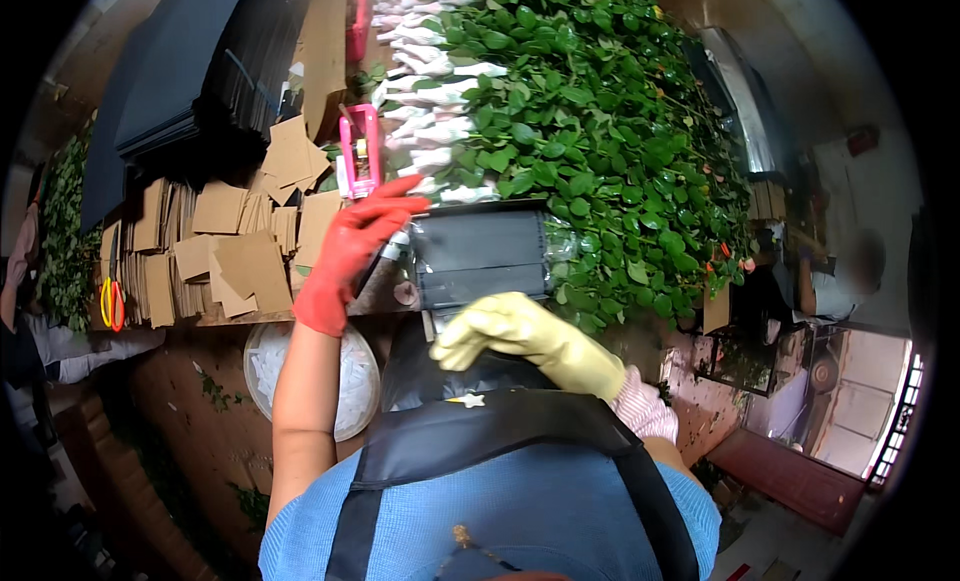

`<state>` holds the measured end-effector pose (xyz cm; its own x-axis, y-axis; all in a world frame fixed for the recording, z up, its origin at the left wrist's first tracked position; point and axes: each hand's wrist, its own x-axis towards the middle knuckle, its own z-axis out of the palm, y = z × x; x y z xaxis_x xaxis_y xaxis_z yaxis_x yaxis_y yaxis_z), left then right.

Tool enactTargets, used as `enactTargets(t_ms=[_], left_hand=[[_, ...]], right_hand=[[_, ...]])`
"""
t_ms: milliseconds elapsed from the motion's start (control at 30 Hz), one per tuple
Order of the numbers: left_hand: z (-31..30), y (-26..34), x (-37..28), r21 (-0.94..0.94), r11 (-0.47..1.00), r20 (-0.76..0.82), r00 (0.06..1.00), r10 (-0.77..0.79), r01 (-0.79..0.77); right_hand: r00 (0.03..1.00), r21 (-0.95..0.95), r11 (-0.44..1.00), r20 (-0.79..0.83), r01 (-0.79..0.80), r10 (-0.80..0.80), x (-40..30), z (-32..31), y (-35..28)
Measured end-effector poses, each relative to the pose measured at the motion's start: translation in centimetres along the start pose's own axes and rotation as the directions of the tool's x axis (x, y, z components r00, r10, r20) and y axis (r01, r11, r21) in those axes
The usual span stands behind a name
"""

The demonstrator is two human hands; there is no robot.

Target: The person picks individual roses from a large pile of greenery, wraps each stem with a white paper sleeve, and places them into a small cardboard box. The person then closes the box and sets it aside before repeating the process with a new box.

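My left hand (pixel 356 254), in a red rubber glove, reaches past the pink tape dispenser (pixel 370 149), fingers spread near the flower heads. No object shows in it. My right hand (pixel 510 327), in a pale yellow rubber glove, has bent fingers over the near edge of the dark grey wrapped board or box (pixel 480 254); its palm is hidden. Flowers with white net sleeves (pixel 442 134) on their heads lie in a row, their leafy green stems (pixel 600 146) pointing right.
Cardboard pieces (pixel 247 269) and yellow-and-orange-handled scissors (pixel 112 305) lie left, below stacked dark sheets (pixel 169 78). A round tub of white scraps (pixel 349 386) stands below the table's edge. Another person (pixel 832 292) is at far right; part of one shows at far left.
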<state>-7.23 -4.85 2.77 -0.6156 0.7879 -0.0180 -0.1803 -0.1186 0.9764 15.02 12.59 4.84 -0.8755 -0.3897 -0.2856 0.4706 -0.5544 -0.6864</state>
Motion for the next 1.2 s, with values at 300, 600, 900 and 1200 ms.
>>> enactTargets(t_ms=[300, 600, 900, 1200], left_hand=[[18.5, -11.7, 11.2, 0.967, -0.096, 0.255, 0.902, 0.347, -0.236], [16.7, -7.6, 9.9, 0.825, 0.452, 0.191, 0.92, 0.342, -0.339], [11.0, -4.1, 2.4, 0.705, 0.659, -0.21, 0.81, 0.547, -0.262], [-5.8, -11.3, 0.3, 0.387, 0.9, -0.779, 0.594, 0.202, 0.201]], right_hand=[[0.888, 0.086, 0.992, -0.457, 0.096, -0.046, -12.2, -9.2, 2.2], [0.847, 0.351, 0.936, -0.506, 0.031, 0.162, -10.9, -12.7, 11.6], [0.587, -0.368, 0.741, -0.809, -0.562, 0.043, -6.2, -19.1, 11.9], [0.456, -0.43, 0.196, -0.883, -0.881, 0.11, -12.4, -7.8, 2.8]])
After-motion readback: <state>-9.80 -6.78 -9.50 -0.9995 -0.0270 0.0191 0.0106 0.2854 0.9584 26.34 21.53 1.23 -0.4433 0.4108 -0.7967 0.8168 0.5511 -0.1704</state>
